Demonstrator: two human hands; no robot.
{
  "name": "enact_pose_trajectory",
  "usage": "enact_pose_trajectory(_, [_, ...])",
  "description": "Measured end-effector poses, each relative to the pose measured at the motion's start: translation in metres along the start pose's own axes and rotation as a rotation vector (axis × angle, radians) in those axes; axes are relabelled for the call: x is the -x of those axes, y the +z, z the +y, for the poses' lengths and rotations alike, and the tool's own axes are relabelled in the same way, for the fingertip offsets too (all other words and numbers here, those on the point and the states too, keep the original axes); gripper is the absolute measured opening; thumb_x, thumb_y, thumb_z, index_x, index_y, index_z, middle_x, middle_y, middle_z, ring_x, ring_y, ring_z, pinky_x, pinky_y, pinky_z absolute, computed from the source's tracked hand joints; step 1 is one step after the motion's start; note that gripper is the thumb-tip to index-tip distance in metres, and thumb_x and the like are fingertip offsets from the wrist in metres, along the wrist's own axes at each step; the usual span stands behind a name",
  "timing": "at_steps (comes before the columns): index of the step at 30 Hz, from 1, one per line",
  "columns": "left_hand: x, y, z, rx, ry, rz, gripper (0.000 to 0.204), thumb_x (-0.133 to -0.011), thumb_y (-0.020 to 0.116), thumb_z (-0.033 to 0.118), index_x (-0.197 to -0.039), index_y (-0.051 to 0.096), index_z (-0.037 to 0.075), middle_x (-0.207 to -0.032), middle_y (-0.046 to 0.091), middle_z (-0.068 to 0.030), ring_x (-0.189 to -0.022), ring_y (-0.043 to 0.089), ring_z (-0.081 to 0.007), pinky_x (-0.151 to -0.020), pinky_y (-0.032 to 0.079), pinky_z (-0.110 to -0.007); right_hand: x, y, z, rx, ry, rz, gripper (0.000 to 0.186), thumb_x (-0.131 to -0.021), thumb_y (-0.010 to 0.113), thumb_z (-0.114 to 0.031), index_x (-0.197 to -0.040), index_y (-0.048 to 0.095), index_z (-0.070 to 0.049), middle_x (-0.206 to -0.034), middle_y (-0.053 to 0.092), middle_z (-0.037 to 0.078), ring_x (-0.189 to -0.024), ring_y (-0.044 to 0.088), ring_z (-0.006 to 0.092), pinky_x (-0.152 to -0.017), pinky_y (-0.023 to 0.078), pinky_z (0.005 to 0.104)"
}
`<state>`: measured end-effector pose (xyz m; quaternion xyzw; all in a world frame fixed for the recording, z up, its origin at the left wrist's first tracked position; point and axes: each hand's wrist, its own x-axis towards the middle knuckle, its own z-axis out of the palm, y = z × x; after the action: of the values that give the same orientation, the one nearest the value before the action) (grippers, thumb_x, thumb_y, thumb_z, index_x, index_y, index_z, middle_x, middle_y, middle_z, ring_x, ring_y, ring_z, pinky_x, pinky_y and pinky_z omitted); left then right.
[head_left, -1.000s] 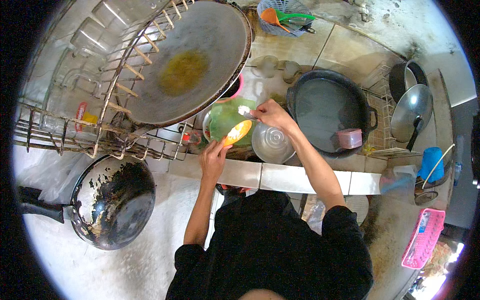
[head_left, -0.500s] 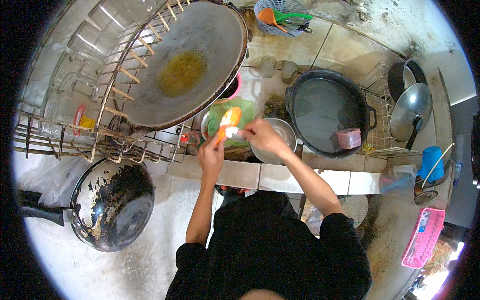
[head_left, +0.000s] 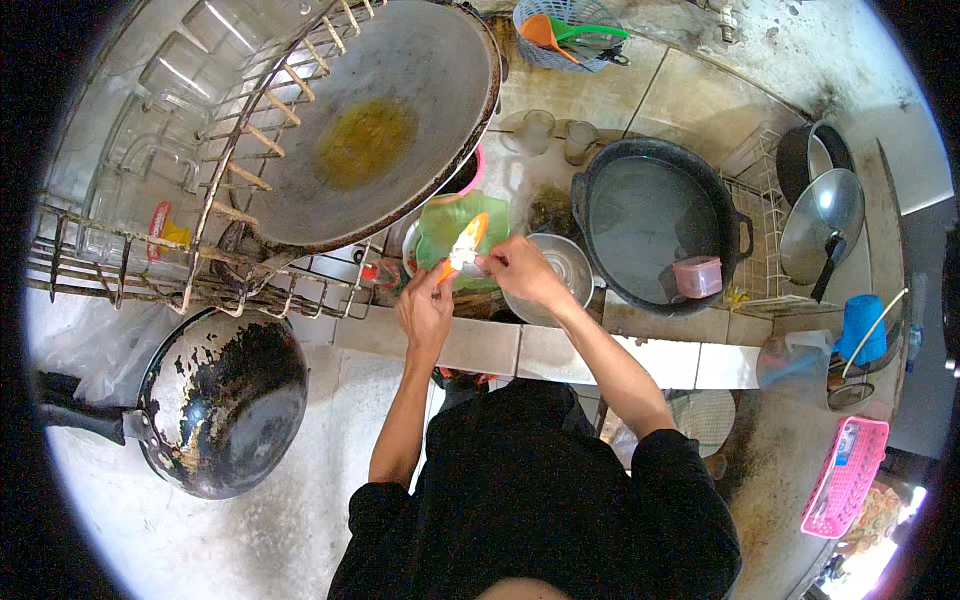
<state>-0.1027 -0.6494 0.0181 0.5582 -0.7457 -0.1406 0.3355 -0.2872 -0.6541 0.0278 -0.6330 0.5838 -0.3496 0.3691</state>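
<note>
My left hand (head_left: 424, 312) grips the handle of an orange spoon (head_left: 479, 228), held upright with its head pointing away from me. White stuff like foam (head_left: 463, 253) covers the lower part of its head and neck. My right hand (head_left: 520, 270) pinches at that white patch from the right; whether a small scrubber is in the fingers I cannot make out. Below the spoon lies a green plastic tub or sheet (head_left: 440, 222). A metal pot (head_left: 562, 262) sits partly hidden under my right hand.
A large black basin of water (head_left: 650, 205) with a pink container (head_left: 697, 277) floating in it stands right. A wide wok (head_left: 430, 60) and a wire rack (head_left: 215, 190) of glasses fill the left. Another wok (head_left: 225, 410) hangs below. The tiled ledge (head_left: 560, 352) runs in front of me.
The orange spoon has turned so its head shows more edge-on and leans right. My right hand has shifted slightly against the white patch. The surroundings stay put.
</note>
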Motion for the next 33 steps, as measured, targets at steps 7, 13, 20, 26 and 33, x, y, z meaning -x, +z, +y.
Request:
enact_pose_trajectory(7, [0.004, -0.003, -0.004, 0.017, 0.037, 0.009, 0.02, -0.081, 0.064, 0.016, -0.1, 0.067, 0.009, -0.079, 0.061, -0.0116, -0.067, 0.06, -0.0325, -0.057, 0.045, -0.04, -0.011, -0.012, 0.014, -0.031, 0.027, -0.162, 0.03, -0.082, 0.064, -0.025, -0.07, 0.066, 0.002, -0.055, 0.056, 0.019, -0.048, 0.051, 0.0233, -0.05, 0.041, 0.0389])
enact_pose_trajectory(13, [0.005, -0.006, -0.01, 0.026, 0.002, 0.031, 0.02, -0.081, 0.065, 0.015, -0.1, 0.068, 0.01, -0.078, 0.061, -0.0114, -0.067, 0.06, -0.0323, -0.057, 0.045, -0.04, -0.022, -0.023, 0.024, -0.017, 0.002, -0.123, 0.032, -0.082, 0.065, -0.024, -0.067, 0.064, 0.003, -0.049, 0.05, 0.015, -0.044, 0.041, 0.0152, -0.046, 0.037, 0.0361])
enact_pose_trajectory(20, [0.01, -0.007, -0.007, -0.084, 0.019, 0.002, 0.021, -0.082, 0.064, 0.019, -0.1, 0.069, 0.012, -0.078, 0.061, -0.0117, -0.066, 0.061, -0.0301, -0.057, 0.045, -0.04, -0.025, -0.047, 0.031, -0.006, 0.105, -0.041, 0.036, -0.082, 0.066, -0.028, -0.068, 0.061, 0.005, -0.051, 0.044, 0.021, -0.044, 0.035, 0.0217, -0.047, 0.036, 0.0389])
enact_pose_trajectory(26, [0.009, 0.0, -0.003, 0.006, -0.075, -0.043, 0.022, -0.083, 0.064, 0.023, -0.101, 0.069, 0.012, -0.076, 0.06, -0.0118, -0.065, 0.06, -0.0308, -0.057, 0.044, -0.041, -0.017, -0.041, 0.025, 0.043, 0.074, -0.052, 0.033, -0.086, 0.064, -0.021, -0.069, 0.062, 0.007, -0.049, 0.046, 0.005, -0.049, 0.038, 0.0089, -0.045, 0.033, 0.0329])
enact_pose_trajectory(33, [0.007, 0.013, -0.008, 0.06, -0.058, 0.016, 0.023, -0.08, 0.065, 0.019, -0.102, 0.068, 0.012, -0.077, 0.061, -0.0134, -0.067, 0.06, -0.0335, -0.058, 0.044, -0.043, 0.006, -0.002, 0.02, -0.037, -0.032, -0.075, 0.034, -0.082, 0.064, -0.026, -0.067, 0.062, 0.004, -0.056, 0.051, 0.022, -0.045, 0.047, 0.0259, -0.048, 0.038, 0.0411])
